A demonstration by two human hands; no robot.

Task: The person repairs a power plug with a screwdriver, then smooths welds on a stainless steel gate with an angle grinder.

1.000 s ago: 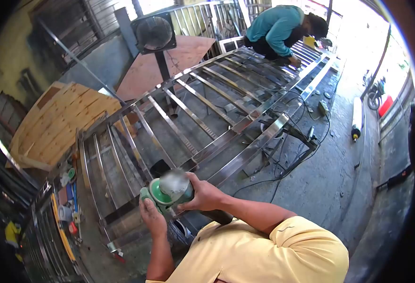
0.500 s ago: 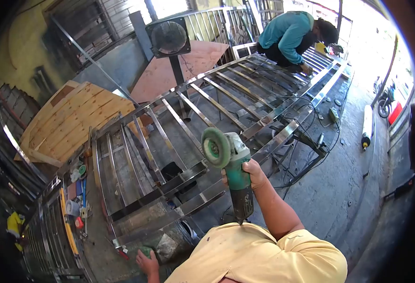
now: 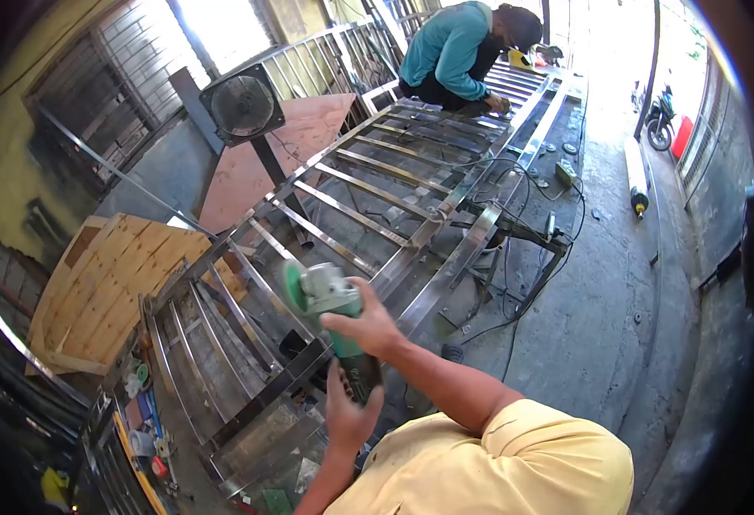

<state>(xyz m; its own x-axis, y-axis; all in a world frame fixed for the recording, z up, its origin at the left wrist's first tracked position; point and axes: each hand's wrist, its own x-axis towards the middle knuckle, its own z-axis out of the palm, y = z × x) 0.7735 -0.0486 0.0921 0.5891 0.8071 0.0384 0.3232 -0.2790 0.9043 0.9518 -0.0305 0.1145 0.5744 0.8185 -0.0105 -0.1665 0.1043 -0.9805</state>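
Observation:
An angle grinder (image 3: 349,345) with a green body and grey gear head is held up in front of my chest. Its round green disc (image 3: 294,287) faces left, off the metal. My right hand (image 3: 368,324) wraps the body just behind the head. Lower down, my left hand (image 3: 349,414) grips the dark rear end of the same tool. Behind and below it lies a long metal frame (image 3: 360,225) with several shiny crossbars. A green pad (image 3: 277,501) rests at the bottom, below my left forearm.
A co-worker in a teal top (image 3: 446,50) crouches over the frame's far end. A pedestal fan (image 3: 241,103) stands behind it. Cables (image 3: 557,279) trail over the floor at right. Wooden boards (image 3: 115,287) lean at left, beside small tools and a yellow level (image 3: 137,463).
My left hand has left the green pad and now grips the grinder's rear. The grinder has come lower and left in my right hand. The view has shifted.

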